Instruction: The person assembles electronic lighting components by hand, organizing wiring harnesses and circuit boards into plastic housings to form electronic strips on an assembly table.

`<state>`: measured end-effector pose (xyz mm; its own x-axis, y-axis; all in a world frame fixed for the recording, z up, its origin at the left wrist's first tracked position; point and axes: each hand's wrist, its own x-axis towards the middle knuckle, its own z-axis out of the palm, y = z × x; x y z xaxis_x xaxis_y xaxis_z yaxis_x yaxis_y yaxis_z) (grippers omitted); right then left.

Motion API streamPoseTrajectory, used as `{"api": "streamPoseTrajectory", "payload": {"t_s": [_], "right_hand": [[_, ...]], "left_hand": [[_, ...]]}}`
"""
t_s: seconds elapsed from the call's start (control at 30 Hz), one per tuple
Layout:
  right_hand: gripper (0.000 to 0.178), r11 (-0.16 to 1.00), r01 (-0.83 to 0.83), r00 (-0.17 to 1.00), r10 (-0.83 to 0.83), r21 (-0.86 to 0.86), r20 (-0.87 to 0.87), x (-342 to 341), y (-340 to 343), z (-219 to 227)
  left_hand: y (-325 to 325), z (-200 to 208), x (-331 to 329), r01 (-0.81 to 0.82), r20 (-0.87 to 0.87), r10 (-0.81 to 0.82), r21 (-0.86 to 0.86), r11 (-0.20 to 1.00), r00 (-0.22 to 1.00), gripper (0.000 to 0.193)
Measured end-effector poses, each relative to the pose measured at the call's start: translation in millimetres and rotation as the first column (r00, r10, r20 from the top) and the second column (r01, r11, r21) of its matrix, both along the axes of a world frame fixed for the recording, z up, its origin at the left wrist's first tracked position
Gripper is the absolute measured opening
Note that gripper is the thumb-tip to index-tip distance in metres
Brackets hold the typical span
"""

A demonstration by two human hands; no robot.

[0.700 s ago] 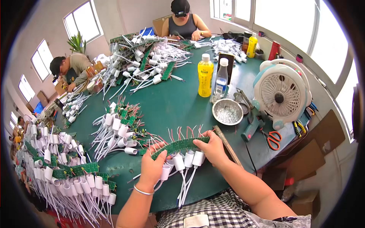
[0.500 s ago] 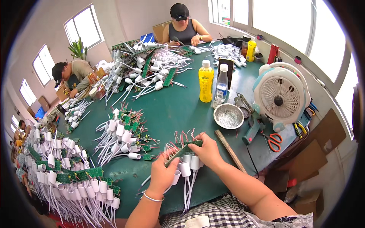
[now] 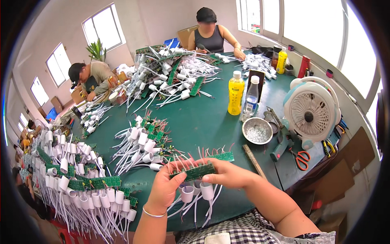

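Two hands are closed on one green circuit strip (image 3: 194, 171), held level above the near edge of the green table (image 3: 211, 122): the left hand (image 3: 164, 188) is pinched on its left end, the right hand (image 3: 227, 174) on its right end. White sockets (image 3: 197, 191) on white wires are hung beneath the strip. A metal bowl (image 3: 257, 131), yellow bottle (image 3: 236, 93) and white fan (image 3: 310, 112) are seen further right.

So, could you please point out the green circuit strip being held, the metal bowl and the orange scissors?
Green circuit strip (image 3: 194, 172), head view, middle of the board between the hands.
Metal bowl (image 3: 257, 131), head view, its inside.
Orange scissors (image 3: 302, 160), head view, the handle loops.
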<state>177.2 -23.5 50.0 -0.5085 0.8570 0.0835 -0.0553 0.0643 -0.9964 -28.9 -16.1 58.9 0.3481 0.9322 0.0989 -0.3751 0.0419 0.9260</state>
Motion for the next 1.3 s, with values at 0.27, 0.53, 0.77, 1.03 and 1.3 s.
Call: {"api": "streamPoseTrajectory", "payload": {"t_s": [0.27,0.53,0.77,1.03,1.3], "right_hand": [[0.027,0.976,-0.017,1.000,0.014,-0.218,-0.017,11,10,2],[0.021,0.983,-0.025,0.999,0.020,-0.182,-0.029,4,6,-5],[0.021,0.991,0.107,0.993,-0.102,-0.079,0.060,-3,7,-21],[0.015,0.947,0.276,0.961,-0.273,-0.166,0.036,-14,15,-25],[0.018,0.944,0.245,0.969,-0.243,-0.222,0.036,-16,12,-19]], "left_hand": [[-1,-15,-1,0.053,0.047,-0.052,-0.018,0.998,0.998,0.028],[-2,-24,6,-0.046,-0.025,0.052,0.211,0.976,0.998,0.050],[-14,-23,16,-0.091,0.039,0.093,-0.038,0.995,0.995,0.037],[-6,-27,30,-0.207,-0.067,0.207,0.019,0.978,0.976,0.028],[0,-33,29,-0.236,-0.163,0.229,-0.026,0.971,0.960,0.022]]}}
